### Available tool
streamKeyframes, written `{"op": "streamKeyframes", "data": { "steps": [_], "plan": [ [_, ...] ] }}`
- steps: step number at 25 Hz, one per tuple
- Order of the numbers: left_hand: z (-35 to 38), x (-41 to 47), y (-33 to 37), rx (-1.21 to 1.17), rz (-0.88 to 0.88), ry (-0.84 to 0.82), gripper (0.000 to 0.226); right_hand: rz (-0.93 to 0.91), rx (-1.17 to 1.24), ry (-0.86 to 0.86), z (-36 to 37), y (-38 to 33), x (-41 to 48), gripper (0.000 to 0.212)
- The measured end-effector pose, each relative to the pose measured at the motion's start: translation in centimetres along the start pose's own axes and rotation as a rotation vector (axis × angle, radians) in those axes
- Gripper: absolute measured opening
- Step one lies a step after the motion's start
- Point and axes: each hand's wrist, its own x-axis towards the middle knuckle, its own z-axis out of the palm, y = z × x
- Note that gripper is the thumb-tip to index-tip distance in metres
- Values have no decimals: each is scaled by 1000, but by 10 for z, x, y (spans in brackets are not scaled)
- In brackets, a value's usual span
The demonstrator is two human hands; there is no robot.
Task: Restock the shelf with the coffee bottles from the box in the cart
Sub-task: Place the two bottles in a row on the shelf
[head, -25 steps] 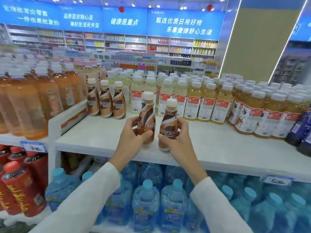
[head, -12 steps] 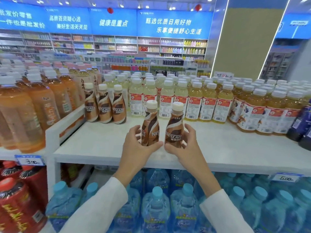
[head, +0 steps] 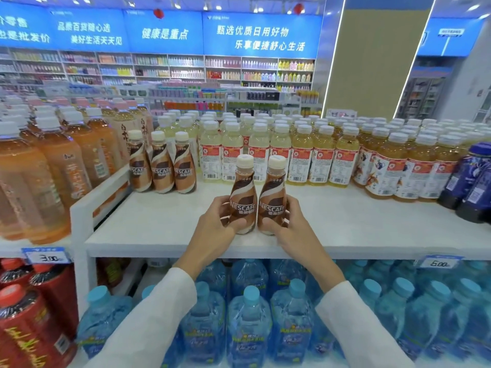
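Note:
Two brown Nescafe coffee bottles with cream caps stand upright side by side on the white shelf (head: pixel 345 229), near its front edge. My left hand (head: pixel 212 227) grips the left coffee bottle (head: pixel 243 192) round its lower half. My right hand (head: pixel 292 227) grips the right coffee bottle (head: pixel 273 192) the same way. Three more coffee bottles (head: pixel 161 166) stand in a row at the shelf's back left. The cart and the box are out of view.
Pale yellow drink bottles (head: pixel 265 152) fill the back of the shelf, with dark blue bottles (head: pixel 473 179) at the right end. Orange tea bottles (head: pixel 53 166) sit on the left shelf behind a white divider (head: pixel 101 192). Blue water jugs (head: pixel 249 322) stand below.
Both hands have carried the two bottles forward over the shelf and brought them upright and close together, with their bases now down on the shelf.

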Motion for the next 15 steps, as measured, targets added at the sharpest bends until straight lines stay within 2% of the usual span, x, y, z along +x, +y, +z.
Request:
{"op": "streamKeyframes", "data": {
  "steps": [4,7,8,11,15],
  "plan": [
    [4,-5,4,-6,29,-28,51,35,16,-56,-4,-2,-1,67],
    [9,-8,8,-10,27,79,71,38,17,68,-1,-4,-9,93],
    [12,-10,9,3,29,133,71,32,8,132,2,-5,-12,89],
    [17,-13,11,18,17,222,56,8,-5,248,10,-1,-14,58],
    [16,-3,11,23,-15,263,45,13,23,237,19,-3,4,54]
  ]
}}
